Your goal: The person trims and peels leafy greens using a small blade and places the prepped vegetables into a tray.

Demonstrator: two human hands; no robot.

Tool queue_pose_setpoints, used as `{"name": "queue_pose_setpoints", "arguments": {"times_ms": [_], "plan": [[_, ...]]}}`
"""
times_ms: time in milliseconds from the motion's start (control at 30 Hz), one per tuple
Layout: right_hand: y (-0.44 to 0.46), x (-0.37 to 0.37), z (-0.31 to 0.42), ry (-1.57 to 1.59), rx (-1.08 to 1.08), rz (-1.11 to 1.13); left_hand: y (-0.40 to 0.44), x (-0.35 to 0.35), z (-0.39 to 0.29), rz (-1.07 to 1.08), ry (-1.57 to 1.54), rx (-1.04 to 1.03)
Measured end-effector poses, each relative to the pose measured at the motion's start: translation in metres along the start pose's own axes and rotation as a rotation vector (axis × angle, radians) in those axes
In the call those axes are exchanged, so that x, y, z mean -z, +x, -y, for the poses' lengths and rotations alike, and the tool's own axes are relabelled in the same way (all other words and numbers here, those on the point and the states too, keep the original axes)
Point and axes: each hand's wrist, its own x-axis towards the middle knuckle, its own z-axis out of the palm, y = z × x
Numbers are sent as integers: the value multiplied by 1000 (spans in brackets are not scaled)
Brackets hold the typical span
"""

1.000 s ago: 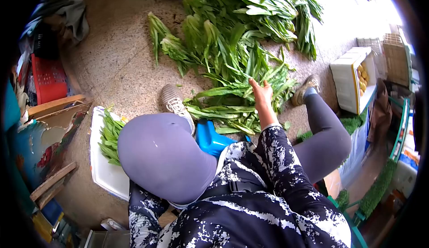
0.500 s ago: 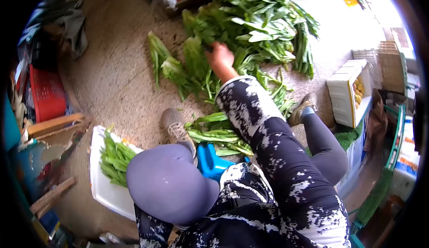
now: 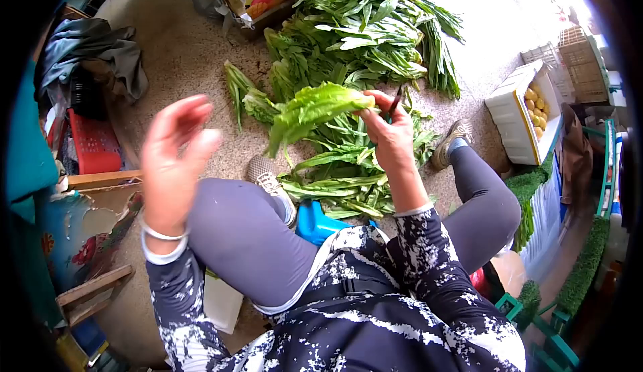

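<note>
Leafy stalk [image 3: 318, 107]: held in the air above the floor [image 3: 194, 57], leaves drooping toward the person's left, cut-looking pale end to the right. Right hand [image 3: 392, 134]: thumb and fingers pinch that pale end; a dark slender tool [image 3: 396, 99] also sits in this hand, tip up, type unclear. Left hand [image 3: 175, 157]: blurred, raised above the left thigh, thumb and fingers spread apart, well clear of the stalk. Beneath the stalk, strewn greens [image 3: 345, 177] lie on the floor between two shoes; left shoe [image 3: 269, 177] just beside them. Beyond, a large leafy pile [image 3: 368, 27] extends toward the floor's far edge, near a printed carton [image 3: 258, 17]. Floor's right edge: white foam box [image 3: 512, 124], tilted, yellowish round items [image 3: 538, 110] inside. Floor's left edge: red basket [image 3: 97, 145].
</note>
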Motion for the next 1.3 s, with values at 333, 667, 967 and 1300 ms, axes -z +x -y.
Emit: {"name": "queue_pose_setpoints", "arguments": {"times_ms": [333, 667, 967, 1300], "plan": [[-56, 10, 10, -58, -26, 94, 8, -108, 29, 527, 400, -219], [-60, -16, -11, 124, -54, 188, 9, -118, 37, 209, 893, -492], [-52, -17, -21, 103, -45, 117, 12, -125, 44, 198, 774, -443], [-42, 15, -17, 669, -517, 345, 18, -128, 38, 379, 566, -289]]}}
